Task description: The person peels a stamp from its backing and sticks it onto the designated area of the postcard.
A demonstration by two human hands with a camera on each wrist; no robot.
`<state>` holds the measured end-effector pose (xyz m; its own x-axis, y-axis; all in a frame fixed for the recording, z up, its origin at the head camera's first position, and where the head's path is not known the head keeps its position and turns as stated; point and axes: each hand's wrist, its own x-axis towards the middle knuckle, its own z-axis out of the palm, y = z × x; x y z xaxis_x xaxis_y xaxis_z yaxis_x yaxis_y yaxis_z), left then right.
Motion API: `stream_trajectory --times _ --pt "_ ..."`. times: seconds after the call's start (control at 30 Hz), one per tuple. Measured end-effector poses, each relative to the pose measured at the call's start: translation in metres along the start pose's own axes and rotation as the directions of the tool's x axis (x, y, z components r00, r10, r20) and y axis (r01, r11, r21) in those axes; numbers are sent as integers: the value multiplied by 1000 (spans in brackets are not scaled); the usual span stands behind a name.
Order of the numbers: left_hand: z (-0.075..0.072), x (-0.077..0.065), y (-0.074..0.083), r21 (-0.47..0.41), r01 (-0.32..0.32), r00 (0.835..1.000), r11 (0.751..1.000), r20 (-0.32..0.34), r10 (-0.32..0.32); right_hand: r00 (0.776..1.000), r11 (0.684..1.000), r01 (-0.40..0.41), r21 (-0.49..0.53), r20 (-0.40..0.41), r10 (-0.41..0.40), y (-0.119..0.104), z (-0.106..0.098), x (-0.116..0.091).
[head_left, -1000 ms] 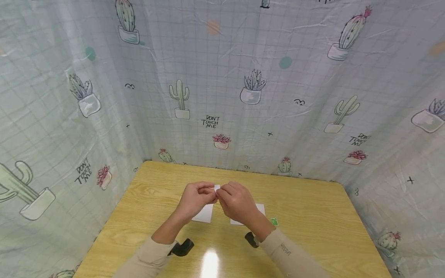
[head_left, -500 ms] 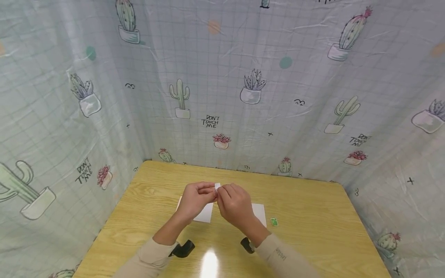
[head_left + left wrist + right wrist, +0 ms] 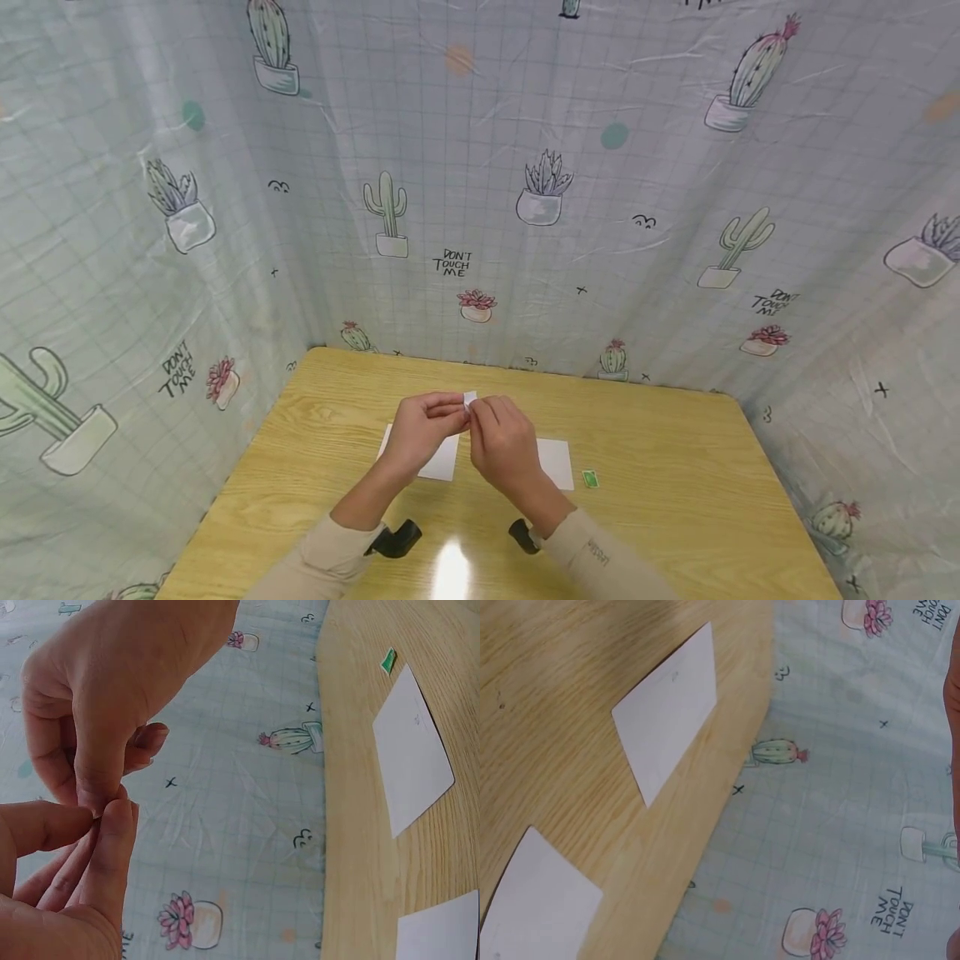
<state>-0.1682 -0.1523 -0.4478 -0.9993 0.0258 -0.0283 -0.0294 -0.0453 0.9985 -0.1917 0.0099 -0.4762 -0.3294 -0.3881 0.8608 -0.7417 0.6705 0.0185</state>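
Above the table, both hands meet fingertip to fingertip at a small white piece of paper [image 3: 470,399], whose top edge pokes up between them. My left hand [image 3: 420,429] pinches it from the left. My right hand [image 3: 504,440] pinches it from the right, thumb and finger close to the left fingertips. In the left wrist view, the left hand [image 3: 64,911] and right hand [image 3: 124,671] touch at the tips; the paper is nearly hidden there. The right wrist view catches only a sliver of the right hand [image 3: 953,701].
Two white paper cards lie on the wooden table [image 3: 660,450]: the left card [image 3: 441,461] partly under the left hand, the right card [image 3: 556,463] partly behind the right. A small green-and-white square [image 3: 591,479] lies right of them. A cactus-print curtain [image 3: 480,208] surrounds the table.
My right hand and forearm have swung slightly left, uncovering more of the right card. A little more of the white paper shows above the fingertips. The left hand stays nearly still.
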Motion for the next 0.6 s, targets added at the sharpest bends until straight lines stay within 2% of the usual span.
stream_trajectory --times 0.2,0.37,0.6 --pt "-2 0 1 -50 6 1000 999 23 -5 999 998 -42 55 -19 43 -1 -1 0" --pt "-2 0 2 -68 8 999 998 38 -6 991 987 -121 110 -43 126 -5 -1 2" --pt "1 -1 4 -83 4 1000 997 5 -4 976 971 -199 132 -61 208 -13 -1 5"
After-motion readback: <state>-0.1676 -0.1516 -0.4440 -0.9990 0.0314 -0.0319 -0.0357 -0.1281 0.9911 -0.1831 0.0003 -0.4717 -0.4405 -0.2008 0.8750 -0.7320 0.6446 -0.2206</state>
